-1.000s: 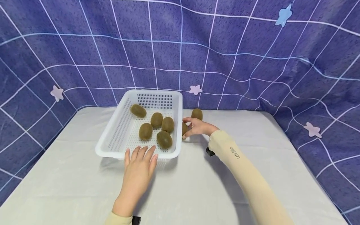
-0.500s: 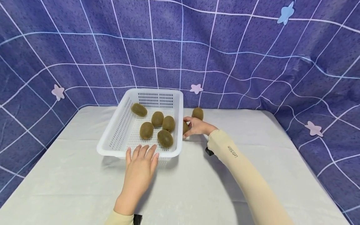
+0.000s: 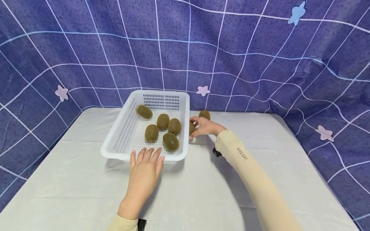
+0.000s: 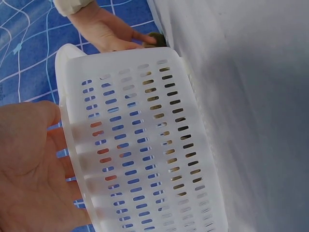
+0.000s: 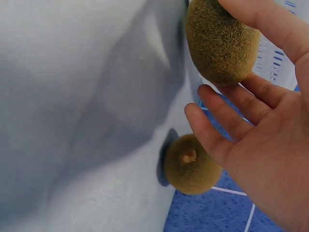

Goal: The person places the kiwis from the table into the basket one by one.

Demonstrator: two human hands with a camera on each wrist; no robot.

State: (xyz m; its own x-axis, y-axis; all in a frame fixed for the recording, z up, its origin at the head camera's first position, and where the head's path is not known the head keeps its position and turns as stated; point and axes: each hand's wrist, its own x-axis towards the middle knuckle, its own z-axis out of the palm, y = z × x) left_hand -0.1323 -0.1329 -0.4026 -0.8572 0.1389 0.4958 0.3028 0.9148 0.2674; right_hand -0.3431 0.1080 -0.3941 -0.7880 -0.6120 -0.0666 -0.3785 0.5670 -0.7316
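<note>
In the head view, several brown kiwis point(image 3: 151, 133) lie in a white slotted plastic basket point(image 3: 115, 134). My left hand point(image 3: 143, 175) rests its spread fingers over the basket's front rim, and in the left wrist view the fingertips show faintly through the slots. At the basket's right side my right hand point(image 3: 206, 126) holds a kiwi point(image 5: 222, 43), with the thumb on one side and fingers on the other. Part of that fruit is hidden by the hand in the head view. Another kiwi point(image 3: 204, 114) lies on the table just behind my right hand.
A white cloth point(image 3: 202, 192) covers the table. Behind and beside it hangs a blue curtain point(image 3: 237, 61) with a grid pattern and pastel stars. The basket's right wall point(image 3: 187, 128) stands close beside the right hand.
The view has shifted slightly. Both hands keep nearly the same places, the left at the basket's rim and the right at the kiwi. The kiwis in the basket have not moved.
</note>
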